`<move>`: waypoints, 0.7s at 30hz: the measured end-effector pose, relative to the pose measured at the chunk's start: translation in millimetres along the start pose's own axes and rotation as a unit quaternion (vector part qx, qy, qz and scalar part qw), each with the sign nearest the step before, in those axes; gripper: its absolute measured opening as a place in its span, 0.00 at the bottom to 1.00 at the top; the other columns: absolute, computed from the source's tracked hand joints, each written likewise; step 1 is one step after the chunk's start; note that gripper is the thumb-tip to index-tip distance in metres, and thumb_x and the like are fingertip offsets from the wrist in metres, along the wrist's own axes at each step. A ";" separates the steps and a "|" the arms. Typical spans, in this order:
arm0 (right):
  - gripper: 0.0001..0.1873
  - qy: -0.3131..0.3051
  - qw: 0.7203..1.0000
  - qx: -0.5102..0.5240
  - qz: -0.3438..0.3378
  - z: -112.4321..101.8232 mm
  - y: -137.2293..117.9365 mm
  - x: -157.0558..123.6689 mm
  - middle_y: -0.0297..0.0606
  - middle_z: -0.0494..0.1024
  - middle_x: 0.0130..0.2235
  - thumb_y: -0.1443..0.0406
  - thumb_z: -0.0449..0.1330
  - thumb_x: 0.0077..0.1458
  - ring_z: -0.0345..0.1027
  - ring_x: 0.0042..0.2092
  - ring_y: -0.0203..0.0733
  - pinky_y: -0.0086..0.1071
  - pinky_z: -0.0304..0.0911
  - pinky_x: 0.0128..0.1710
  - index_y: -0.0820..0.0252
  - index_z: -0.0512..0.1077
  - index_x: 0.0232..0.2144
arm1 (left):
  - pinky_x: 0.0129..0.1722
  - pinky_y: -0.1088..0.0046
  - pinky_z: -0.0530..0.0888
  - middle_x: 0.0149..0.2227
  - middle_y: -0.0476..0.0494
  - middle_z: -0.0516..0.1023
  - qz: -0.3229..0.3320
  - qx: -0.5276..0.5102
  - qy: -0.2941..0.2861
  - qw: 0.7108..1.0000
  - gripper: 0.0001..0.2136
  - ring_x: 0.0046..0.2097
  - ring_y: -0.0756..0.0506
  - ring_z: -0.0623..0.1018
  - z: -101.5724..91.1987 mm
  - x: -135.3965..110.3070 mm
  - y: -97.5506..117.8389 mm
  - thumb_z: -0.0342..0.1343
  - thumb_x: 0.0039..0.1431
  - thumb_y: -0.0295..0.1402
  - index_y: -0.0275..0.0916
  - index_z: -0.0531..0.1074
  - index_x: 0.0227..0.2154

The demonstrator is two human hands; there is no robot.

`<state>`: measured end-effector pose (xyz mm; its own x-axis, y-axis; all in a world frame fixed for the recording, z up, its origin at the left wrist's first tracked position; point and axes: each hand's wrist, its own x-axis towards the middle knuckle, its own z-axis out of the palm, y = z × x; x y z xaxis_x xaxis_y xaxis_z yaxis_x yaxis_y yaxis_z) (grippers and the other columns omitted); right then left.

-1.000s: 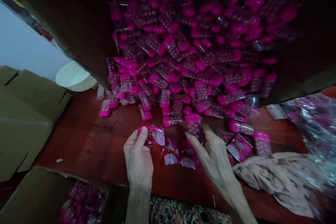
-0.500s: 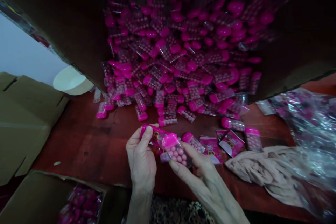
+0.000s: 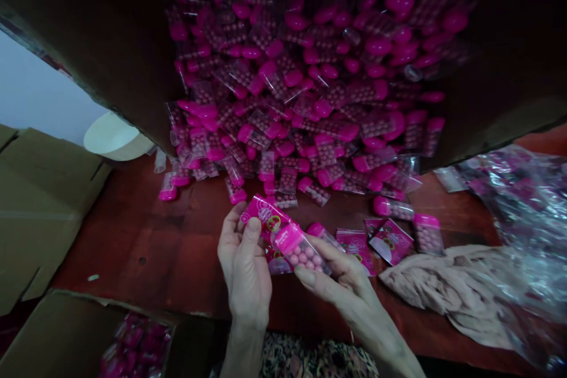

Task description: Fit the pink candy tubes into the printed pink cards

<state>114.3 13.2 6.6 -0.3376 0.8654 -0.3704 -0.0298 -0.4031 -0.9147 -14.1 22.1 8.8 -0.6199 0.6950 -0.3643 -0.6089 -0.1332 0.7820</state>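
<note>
**Left hand** [image 3: 244, 269]: clamped, thumb on top and fingers behind, on a printed pink sachet [image 3: 267, 217].

**Right hand** [image 3: 343, 286]: thumb and fingers pinched together on a clear packet [image 3: 301, 254] of pink candy balls.

**Long axes:** both slant from upper left to lower right, nearly in line. The packet's pink cap touches the sachet's lower end, and the packet lies closer to the right hand.

**Place:** both held things are above the near half of a reddish wooden table [image 3: 133, 248], between the near edge and a heap of pink packets [image 3: 287, 88] toward the far edge.

**Around:** printed sachets [image 3: 392, 242] lie just right of the right hand, with a beige cloth [image 3: 443, 289] and a clear plastic bag [image 3: 527, 207] near the right edge. A cardboard box [image 3: 66, 336] holding pink packets sits at the near left corner.
</note>
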 end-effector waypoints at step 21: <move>0.20 0.033 0.999 -0.015 -0.037 9.4 16.6 -5.1 0.37 0.75 0.40 0.55 0.56 0.54 0.68 0.42 0.44 0.35 0.65 0.43 0.55 0.68 0.48 | 0.28 0.70 0.74 0.21 0.46 0.77 -0.110 0.073 -0.078 0.988 0.17 0.24 0.47 0.76 8.4 -14.6 -9.7 0.68 0.30 0.45 0.37 0.77 0.21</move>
<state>106.7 -0.7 -5.2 -0.2728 0.9107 -0.3103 -0.0238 -0.3288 -0.9441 4.9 19.2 10.7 -0.3905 0.7975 -0.4598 -0.6350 0.1283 0.7618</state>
